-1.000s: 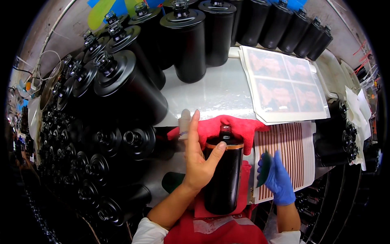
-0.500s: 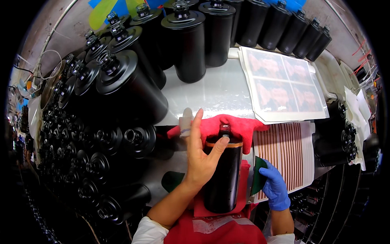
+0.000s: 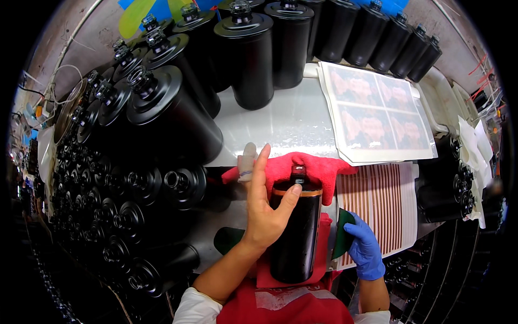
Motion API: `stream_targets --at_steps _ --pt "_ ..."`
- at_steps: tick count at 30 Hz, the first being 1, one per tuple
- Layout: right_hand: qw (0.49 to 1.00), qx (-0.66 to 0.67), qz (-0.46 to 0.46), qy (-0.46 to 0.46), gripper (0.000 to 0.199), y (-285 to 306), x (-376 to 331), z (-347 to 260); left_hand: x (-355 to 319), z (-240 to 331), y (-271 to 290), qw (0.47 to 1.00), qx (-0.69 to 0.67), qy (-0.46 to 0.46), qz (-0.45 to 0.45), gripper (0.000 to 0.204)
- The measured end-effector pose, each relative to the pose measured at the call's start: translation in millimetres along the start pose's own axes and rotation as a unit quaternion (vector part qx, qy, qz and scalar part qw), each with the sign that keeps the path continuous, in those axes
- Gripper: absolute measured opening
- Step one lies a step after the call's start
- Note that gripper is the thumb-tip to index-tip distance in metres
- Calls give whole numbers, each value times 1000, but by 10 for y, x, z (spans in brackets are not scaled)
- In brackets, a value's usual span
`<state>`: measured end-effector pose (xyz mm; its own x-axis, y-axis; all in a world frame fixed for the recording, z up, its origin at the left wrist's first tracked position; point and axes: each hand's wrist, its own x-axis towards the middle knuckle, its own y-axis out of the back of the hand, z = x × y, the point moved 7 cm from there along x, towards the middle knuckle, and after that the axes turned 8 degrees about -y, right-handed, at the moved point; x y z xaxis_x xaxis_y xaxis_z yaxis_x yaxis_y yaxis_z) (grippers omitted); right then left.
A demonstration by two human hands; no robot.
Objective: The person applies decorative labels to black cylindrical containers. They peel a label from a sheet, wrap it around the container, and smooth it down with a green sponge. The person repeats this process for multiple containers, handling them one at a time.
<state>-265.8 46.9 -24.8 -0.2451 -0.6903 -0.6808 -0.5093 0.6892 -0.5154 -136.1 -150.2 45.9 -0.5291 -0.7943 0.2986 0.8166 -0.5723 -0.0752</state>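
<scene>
A black bottle with a copper-coloured band round its shoulder rests in front of me on red cloth, its neck pointing away. My left hand is bare, with a pale finger cot on one fingertip. Its visible fingers stretch out beside the bottle, and the thumb touches the shoulder near the neck. To the right of the bottle, my right hand, in a blue glove, grips a dark green flat scraper. The scraper stands apart from the bottle.
A sheet of copper-brown stripes lies at the right, below a stack of pink-printed sheets. Large black bottles stand along the back and left. Several more bottles crowd the left side. Another dark green piece lies by my left forearm.
My left hand has shifted very slightly left, its thumb still on the bottle. The bottle and my right hand with the scraper look almost the same.
</scene>
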Motion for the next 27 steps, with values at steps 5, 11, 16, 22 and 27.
stream_targets --at_steps 5,11,16,22,27 --pt "999 -37 14 22 44 -28 5 9 19 81 -11 994 106 -20 -7 78" --pt "992 44 33 109 51 32 -102 -52 -16 46 49 1000 25 -17 7 84" --pt "983 31 118 139 48 99 -265 -100 -8 160 35 972 228 -56 5 97" --pt "909 -245 160 297 41 -606 -458 -662 -557 670 -144 942 290 -142 -88 110" --pt "659 -605 102 435 32 -1814 -423 -599 -1331 613 -412 854 404 -261 -198 91"
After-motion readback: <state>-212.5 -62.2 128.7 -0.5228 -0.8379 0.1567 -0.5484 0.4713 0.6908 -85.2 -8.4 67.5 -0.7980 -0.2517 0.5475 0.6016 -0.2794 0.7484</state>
